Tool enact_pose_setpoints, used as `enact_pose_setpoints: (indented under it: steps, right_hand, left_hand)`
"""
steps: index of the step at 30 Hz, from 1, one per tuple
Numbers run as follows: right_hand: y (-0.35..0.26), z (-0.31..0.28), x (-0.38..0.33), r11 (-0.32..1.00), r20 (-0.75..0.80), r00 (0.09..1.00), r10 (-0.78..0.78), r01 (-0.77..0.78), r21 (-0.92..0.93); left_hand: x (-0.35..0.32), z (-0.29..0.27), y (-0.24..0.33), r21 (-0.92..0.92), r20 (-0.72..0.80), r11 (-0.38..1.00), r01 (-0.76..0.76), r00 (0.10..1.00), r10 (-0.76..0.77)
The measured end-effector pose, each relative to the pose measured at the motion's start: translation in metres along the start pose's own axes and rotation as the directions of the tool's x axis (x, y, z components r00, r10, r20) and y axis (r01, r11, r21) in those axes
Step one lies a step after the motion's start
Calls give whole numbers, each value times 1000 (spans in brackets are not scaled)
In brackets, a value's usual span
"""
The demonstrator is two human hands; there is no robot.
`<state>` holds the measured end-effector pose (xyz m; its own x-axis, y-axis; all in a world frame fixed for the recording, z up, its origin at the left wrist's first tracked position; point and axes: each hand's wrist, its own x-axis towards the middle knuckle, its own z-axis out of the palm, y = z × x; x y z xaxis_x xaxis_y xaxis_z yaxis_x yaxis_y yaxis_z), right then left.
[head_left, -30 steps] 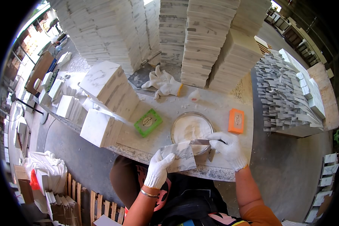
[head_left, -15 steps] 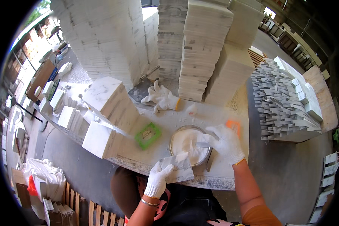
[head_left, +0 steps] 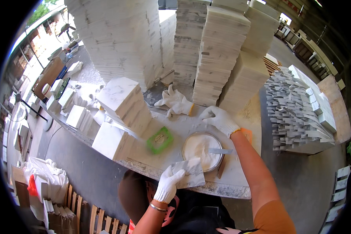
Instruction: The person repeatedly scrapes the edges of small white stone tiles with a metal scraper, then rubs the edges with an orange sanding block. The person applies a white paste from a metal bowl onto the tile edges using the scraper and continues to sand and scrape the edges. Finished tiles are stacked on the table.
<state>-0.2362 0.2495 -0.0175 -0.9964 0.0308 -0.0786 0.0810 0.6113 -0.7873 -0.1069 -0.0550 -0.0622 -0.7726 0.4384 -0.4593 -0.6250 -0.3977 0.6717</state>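
Tile held at the bench's near edge, beside the paste bowl

The tile point(head_left: 191, 173) was gripped by the left hand point(head_left: 167, 186); the right hand point(head_left: 219, 119), empty and loosely curled, was stretched toward the stacks. A level tile would be advisable over the bowl point(head_left: 202, 146).

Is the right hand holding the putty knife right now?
No: the putty knife lies across the round tin of white paste, while the right hand reaches toward the tile stacks.

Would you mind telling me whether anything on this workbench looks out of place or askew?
A scraper lies across the round tin of white paste, blade over the paste. A spare pair of white gloves lies crumpled by the tile stacks. The left hand holds a marble tile; the right hand reaches toward the stacks.
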Motion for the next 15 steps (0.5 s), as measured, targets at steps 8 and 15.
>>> enact_pose_setpoints:
  steps: [8, 15]
  right_hand:
    - [-1, -3, -42, 999, -94, 996, 12, -16, -34]
    - [-35, -1, 8, 868, 42, 943, -330, 320, -380]
  left_hand:
    - [-1, 2, 1, -37, 0, 999, 5, 1000, -5]
    - [0, 0, 1, -47, 9, 999, -8, 1000, 9]
